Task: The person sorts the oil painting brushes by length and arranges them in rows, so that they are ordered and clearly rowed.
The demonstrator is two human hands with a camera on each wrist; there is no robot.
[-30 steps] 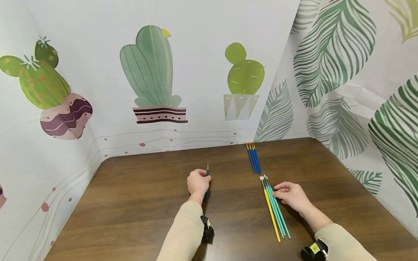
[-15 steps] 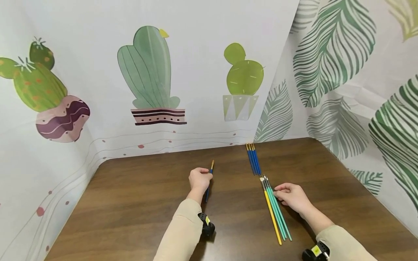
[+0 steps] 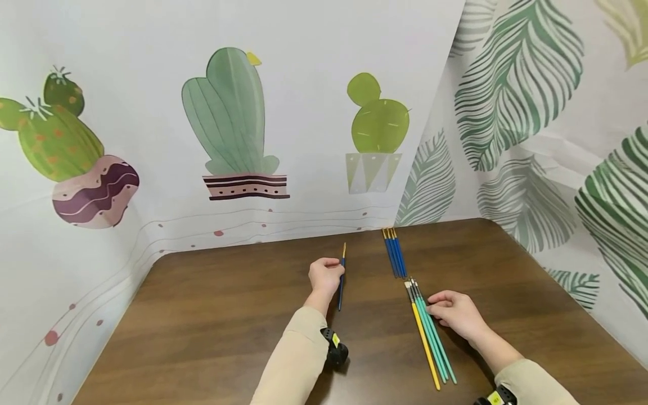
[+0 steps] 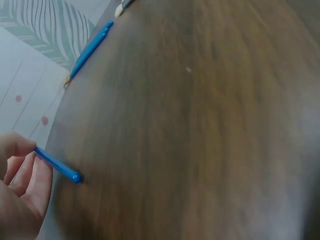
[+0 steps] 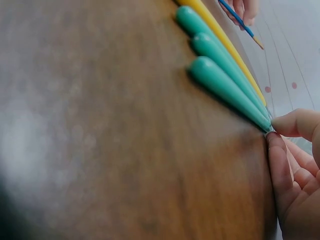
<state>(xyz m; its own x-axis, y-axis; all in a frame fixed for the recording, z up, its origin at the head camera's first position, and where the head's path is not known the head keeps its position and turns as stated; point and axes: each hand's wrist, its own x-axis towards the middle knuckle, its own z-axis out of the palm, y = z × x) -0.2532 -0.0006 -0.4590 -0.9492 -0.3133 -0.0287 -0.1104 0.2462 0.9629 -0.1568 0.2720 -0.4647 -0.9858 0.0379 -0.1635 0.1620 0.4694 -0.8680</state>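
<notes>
My left hand (image 3: 325,275) pinches a slim blue paintbrush (image 3: 341,292) between thumb and fingers, its bristles pointing away from me. In the left wrist view its rounded blue handle end (image 4: 60,165) sticks out from the fingers. My right hand (image 3: 457,315) rests at the right side of three green paintbrushes (image 3: 436,340), fingertips at the nearest one. The right wrist view has the thumb (image 5: 295,123) and fingers by that green handle; whether they grip it is unclear. A yellow paintbrush (image 3: 426,343) lies along the left of the green ones.
Several blue paintbrushes (image 3: 394,256) lie side by side at the table's back edge, bristles toward the wall. The brown wooden table (image 3: 212,320) meets a wall covering (image 3: 309,112) printed with cacti and leaves. Each wrist carries a small black camera (image 3: 336,351).
My left hand has moved right with the blue paintbrush, toward the other blue ones. The right hand has stayed beside the green paintbrushes. The head view has tilted slightly.
</notes>
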